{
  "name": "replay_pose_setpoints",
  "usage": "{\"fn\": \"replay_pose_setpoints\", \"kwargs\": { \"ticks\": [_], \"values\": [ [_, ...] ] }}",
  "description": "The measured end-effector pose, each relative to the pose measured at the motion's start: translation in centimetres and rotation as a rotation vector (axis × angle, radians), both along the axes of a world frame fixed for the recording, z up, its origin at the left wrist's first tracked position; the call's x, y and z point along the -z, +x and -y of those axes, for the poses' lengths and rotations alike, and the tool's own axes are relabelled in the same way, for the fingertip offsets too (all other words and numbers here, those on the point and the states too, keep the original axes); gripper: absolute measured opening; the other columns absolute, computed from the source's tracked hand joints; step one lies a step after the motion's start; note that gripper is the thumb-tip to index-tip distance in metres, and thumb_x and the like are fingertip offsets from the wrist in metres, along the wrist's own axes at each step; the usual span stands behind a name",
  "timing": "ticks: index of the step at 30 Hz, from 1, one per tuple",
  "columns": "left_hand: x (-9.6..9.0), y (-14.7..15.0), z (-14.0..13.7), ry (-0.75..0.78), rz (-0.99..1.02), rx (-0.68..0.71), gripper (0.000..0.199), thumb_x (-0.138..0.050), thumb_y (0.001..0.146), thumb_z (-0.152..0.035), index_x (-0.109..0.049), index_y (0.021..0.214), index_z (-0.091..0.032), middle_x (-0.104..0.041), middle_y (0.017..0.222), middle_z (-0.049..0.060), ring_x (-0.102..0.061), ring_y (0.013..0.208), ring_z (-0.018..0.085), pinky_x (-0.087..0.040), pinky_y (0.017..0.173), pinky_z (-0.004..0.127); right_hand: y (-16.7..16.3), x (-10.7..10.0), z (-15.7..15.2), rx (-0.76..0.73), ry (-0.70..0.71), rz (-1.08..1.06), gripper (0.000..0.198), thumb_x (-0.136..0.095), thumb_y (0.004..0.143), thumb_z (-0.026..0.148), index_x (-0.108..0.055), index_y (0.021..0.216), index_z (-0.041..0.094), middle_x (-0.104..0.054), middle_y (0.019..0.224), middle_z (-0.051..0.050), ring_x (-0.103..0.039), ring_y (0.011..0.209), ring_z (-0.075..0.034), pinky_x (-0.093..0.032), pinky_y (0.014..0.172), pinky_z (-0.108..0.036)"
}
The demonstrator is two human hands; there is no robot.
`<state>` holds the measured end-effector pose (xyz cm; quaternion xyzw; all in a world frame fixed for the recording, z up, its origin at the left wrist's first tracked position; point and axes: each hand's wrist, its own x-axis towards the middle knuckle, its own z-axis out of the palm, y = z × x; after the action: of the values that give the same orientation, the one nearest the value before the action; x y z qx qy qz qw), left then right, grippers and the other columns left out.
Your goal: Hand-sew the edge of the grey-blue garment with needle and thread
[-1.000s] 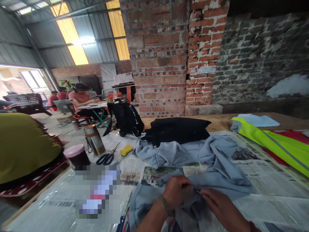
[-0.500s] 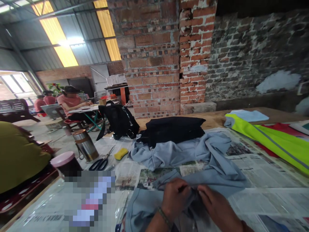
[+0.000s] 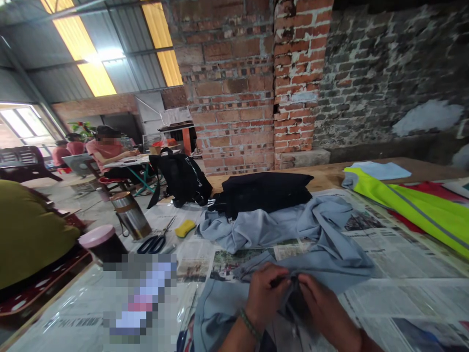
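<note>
A grey-blue garment [image 3: 271, 230] lies bunched over the newspaper, its near part reaching under my hands. My left hand [image 3: 266, 293], with a braided band at the wrist, pinches a darker edge of this cloth. Close beside it on the right, my right hand [image 3: 320, 298] also has its fingers closed on the cloth. Between the two hands the fabric is drawn up in a small fold. What detail of the garment sits under the fingertips is hidden.
Behind the garment lie folded black clothing [image 3: 267, 193] and a black backpack [image 3: 179, 178]. Scissors [image 3: 156, 239], a yellow sponge [image 3: 185, 228], a steel flask [image 3: 131, 215] and a pink-lidded jar [image 3: 102, 244] stand left. A neon-yellow garment [image 3: 414, 200] lies right. A person [image 3: 32, 234] sits at left.
The fingertips of both hands have come slightly closer together on the cloth, and the fold between them stands up more. The view has shifted a little; the other things stay put.
</note>
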<state>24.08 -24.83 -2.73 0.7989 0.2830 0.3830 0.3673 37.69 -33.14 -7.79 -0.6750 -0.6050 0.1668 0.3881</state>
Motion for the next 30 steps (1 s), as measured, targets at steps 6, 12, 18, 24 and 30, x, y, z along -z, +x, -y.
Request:
{"fn": "replay_pose_setpoints", "kwargs": {
  "ticks": [6,12,18,24,30],
  "values": [
    [0.0,-0.1,0.1,0.028,0.113,-0.022,0.016,-0.057,0.069,-0.004,-0.068,0.072,-0.015,-0.064,0.068,0.004,-0.057,0.068,0.013,-0.044,0.063,0.021,-0.9,-0.5,0.0,-0.039,-0.023,-0.181,0.030,-0.023,0.091,0.035,-0.047,0.098,0.018,-0.059,0.091,-0.008,-0.057,0.085,-0.016,-0.043,0.076,-0.028],
    [0.0,0.0,0.2,0.051,0.120,0.012,0.014,-0.056,0.071,-0.007,-0.067,0.072,-0.015,-0.062,0.067,0.003,-0.056,0.067,0.012,-0.044,0.063,0.021,-1.3,-0.9,-0.1,-0.023,-0.044,-0.274,0.030,-0.026,0.090,0.038,-0.048,0.097,0.018,-0.059,0.078,-0.004,-0.056,0.079,-0.017,-0.042,0.070,-0.026],
    [0.2,-0.1,0.2,0.049,0.092,0.071,0.017,-0.052,0.074,-0.008,-0.067,0.076,-0.015,-0.060,0.071,0.005,-0.056,0.068,0.012,-0.045,0.063,0.021,-2.0,-1.5,-0.7,0.032,0.020,-0.326,0.028,-0.030,0.088,0.038,-0.049,0.091,0.018,-0.058,0.076,-0.004,-0.053,0.069,-0.015,-0.041,0.061,-0.024],
    [0.9,-0.5,0.0,-0.047,0.060,0.013,0.014,-0.054,0.073,-0.008,-0.068,0.073,-0.014,-0.060,0.070,0.005,-0.056,0.069,0.013,-0.043,0.064,0.022,-2.5,-1.7,-1.5,-0.011,0.011,-0.477,0.021,-0.029,0.089,0.036,-0.040,0.092,0.019,-0.043,0.056,0.004,-0.043,0.048,-0.012,-0.036,0.048,-0.023],
    [1.6,-0.5,0.3,-0.210,0.063,-0.044,0.018,-0.054,0.072,-0.009,-0.070,0.075,-0.015,-0.061,0.069,0.003,-0.054,0.068,0.013,-0.043,0.064,0.021,-2.7,-1.0,-2.0,0.031,0.051,-0.370,0.015,-0.033,0.085,0.032,-0.039,0.089,0.018,-0.053,0.065,-0.001,-0.052,0.059,-0.015,-0.040,0.056,-0.025]
  ]
}}
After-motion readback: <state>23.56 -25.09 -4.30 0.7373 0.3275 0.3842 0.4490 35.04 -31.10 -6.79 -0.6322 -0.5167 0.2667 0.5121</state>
